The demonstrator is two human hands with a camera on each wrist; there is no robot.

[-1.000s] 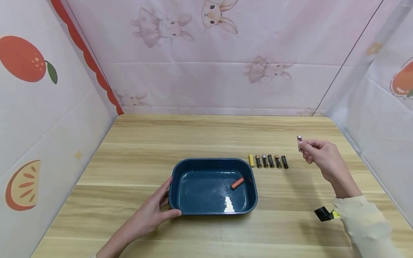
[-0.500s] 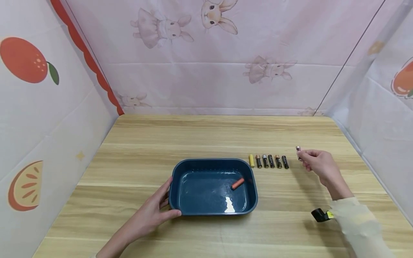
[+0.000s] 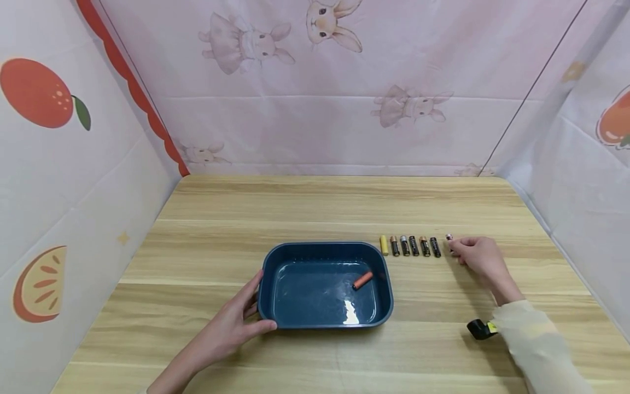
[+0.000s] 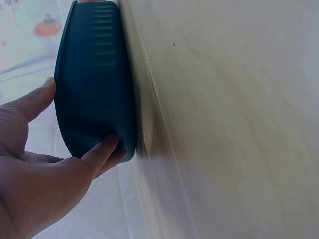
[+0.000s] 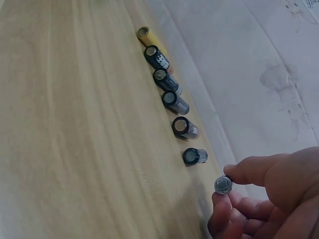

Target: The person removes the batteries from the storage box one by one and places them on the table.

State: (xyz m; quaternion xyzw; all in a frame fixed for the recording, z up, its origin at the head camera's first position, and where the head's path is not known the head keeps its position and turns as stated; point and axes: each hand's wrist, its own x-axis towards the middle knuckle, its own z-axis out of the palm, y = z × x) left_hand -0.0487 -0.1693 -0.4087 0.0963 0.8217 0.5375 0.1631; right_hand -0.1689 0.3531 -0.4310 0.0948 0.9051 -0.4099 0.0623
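Observation:
My left hand (image 3: 229,323) rests against the left front corner of a dark blue rectangular plastic basin (image 3: 325,326). Its thumb touches the front side and its spread fingers lie along the left end; the left wrist view shows fingertips on the basin's outer wall (image 4: 94,79). Inside the basin lies one orange battery (image 3: 362,280). Between thumb and fingers, my right hand (image 3: 479,256) pinches a light-coloured battery (image 5: 223,184), partly hidden by the fingers. It is at the right end of a row of batteries (image 3: 414,246), a small gap away from the last black one (image 5: 195,156).
A yellow battery (image 3: 383,245) begins the row, close to the basin's right rim; several dark ones follow side by side. Black gear (image 3: 479,329) sticks out by the right sleeve (image 3: 534,334). Printed cloth walls (image 3: 315,131) border the wooden table (image 3: 236,219) at the back and sides.
My right hand has come down and slightly left with the pinched battery, level with the row's right end. The left hand, the basin and the other batteries stay where they were.

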